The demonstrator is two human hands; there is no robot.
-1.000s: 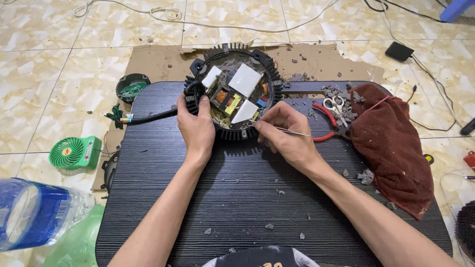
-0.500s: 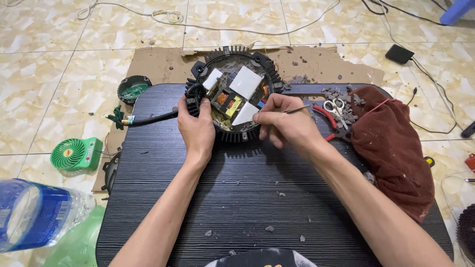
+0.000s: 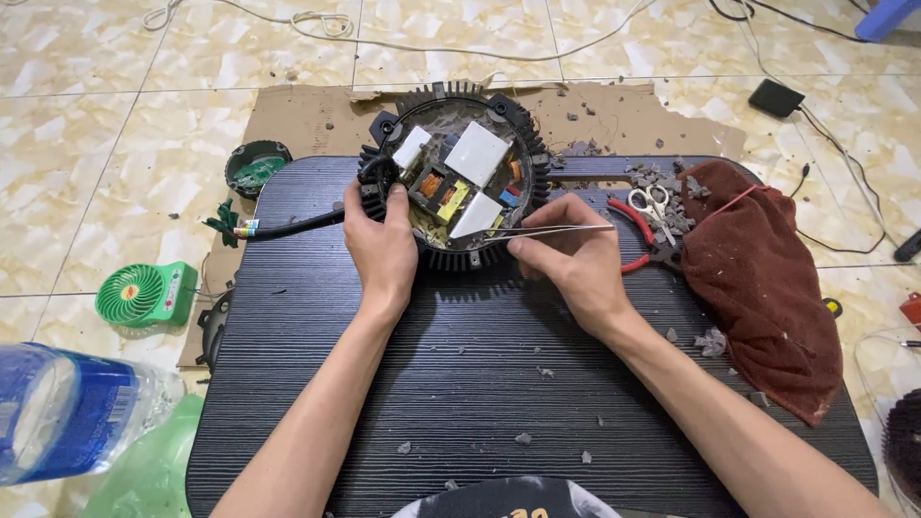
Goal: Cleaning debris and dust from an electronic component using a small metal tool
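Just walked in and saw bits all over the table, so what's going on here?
A person sits at a dark ribbed table with a round, black finned housing opened up, its circuit parts exposed. The left hand steadies the housing's rim beside its black cable. The right hand holds thin metal tweezers, tips reaching into the parts. Grey crumbs lie scattered around, and red-handled pliers, small scissors and a dark red cloth sit to the right.

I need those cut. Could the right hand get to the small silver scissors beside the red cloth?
Probably yes: the small silver scissors lie uncovered just beyond the right hand, though it holds thin metal tweezers.
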